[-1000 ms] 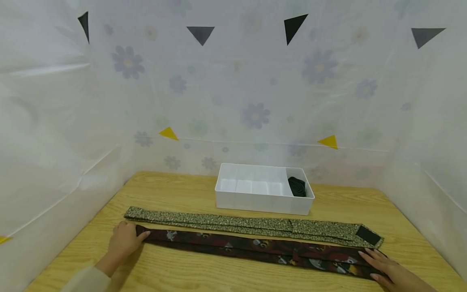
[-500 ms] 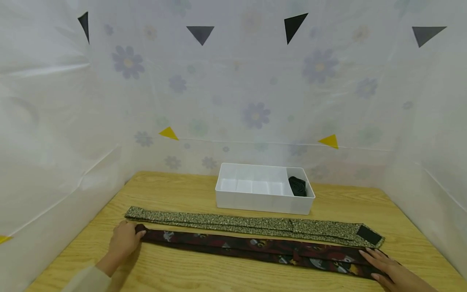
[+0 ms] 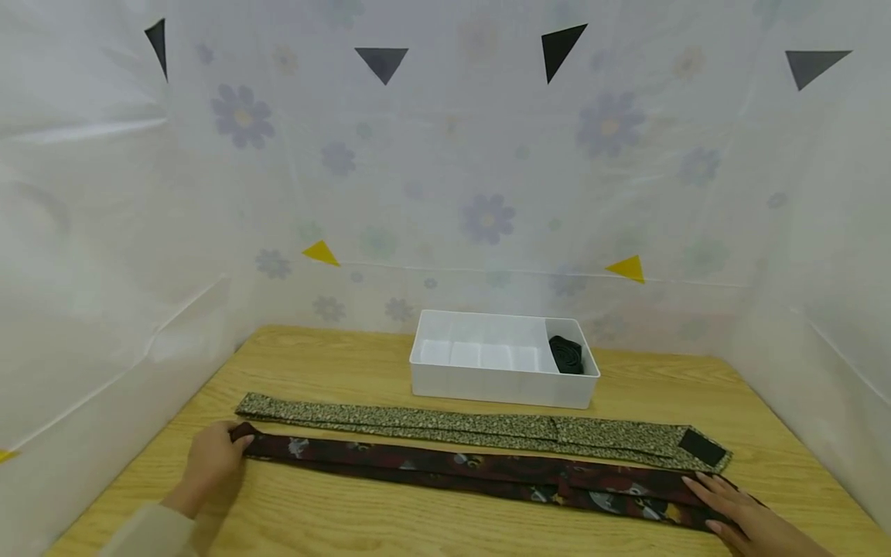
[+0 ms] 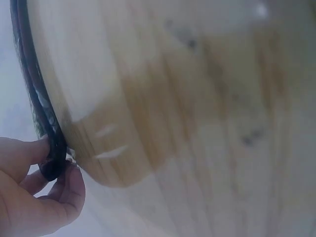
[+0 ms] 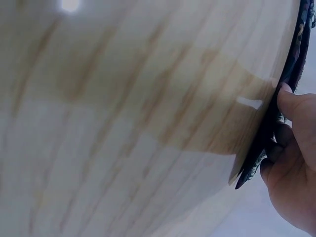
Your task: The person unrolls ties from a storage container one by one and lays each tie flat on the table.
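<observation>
A dark red patterned necktie (image 3: 418, 466) lies lengthwise across the wooden table, folded in half. My left hand (image 3: 212, 460) pinches its narrow left end between thumb and fingers; the left wrist view shows that tie end (image 4: 53, 165) in the grip. On the wide right end my right hand (image 3: 752, 520) rests with its fingers spread fairly straight, pressing the cloth. In the right wrist view the thumb of the right hand (image 5: 298, 158) touches the tie's edge. Just behind, a green-gold speckled necktie (image 3: 445, 422) lies parallel, its black label (image 3: 701, 447) facing up at the right.
A white divided box (image 3: 501, 384) stands at the back of the table (image 3: 334, 360). A black rolled-up necktie (image 3: 567, 354) sits in its right compartment. Pale flowered plastic sheeting (image 3: 445, 170) encloses the back and sides.
My left hand has drawn the dark red tie's narrow end to the left, and the patterns along the tie shift with it. The right hand stays on the wide end.
</observation>
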